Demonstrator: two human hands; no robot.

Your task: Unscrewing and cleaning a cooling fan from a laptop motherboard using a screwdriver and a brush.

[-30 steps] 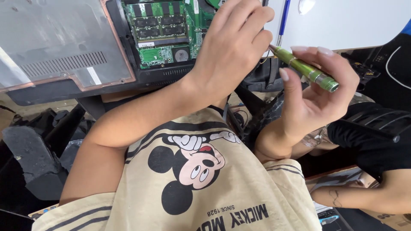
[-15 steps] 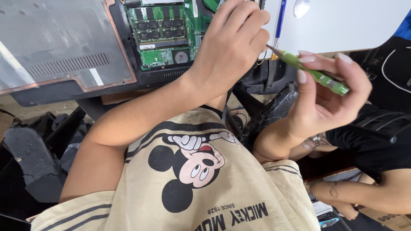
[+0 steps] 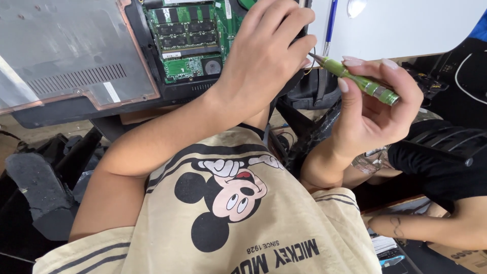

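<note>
Left hand (image 3: 264, 56) lies spread over the open laptop (image 3: 101, 61), palm down, fingers curled across the right edge of the green circuit board (image 3: 190, 35); whether it pinches anything underneath, I cannot tell. Right hand (image 3: 378, 109) is up beside it, fingers and thumb closed round a green screwdriver (image 3: 355, 78), held slanted with the tip pointing up-left and touching, or all but touching, the left hand's little-finger side. The laptop sits bottom-up at the top left of the view, its grey cover panel (image 3: 66, 50) with a vent slot filling the left part, the bared board with memory chips and a round coin cell (image 3: 212, 66) just right of it. The surface under the laptop is mostly hidden; a strip of pale wood shows below its dark front edge. To the right, a white surface (image 3: 406, 25) runs across the top, with a blue pen (image 3: 329, 23) lying on it just above the screwdriver tip. Below the hands, the person's cream shirt (image 3: 228, 203) with a cartoon mouse print fills the middle. Dark black shapes crowd the lower left, too murky to name. On the right, another person in a black top (image 3: 446, 157) sits close, a bare forearm (image 3: 426, 226) stretched across the lower right corner, well apart from the working hands.
</note>
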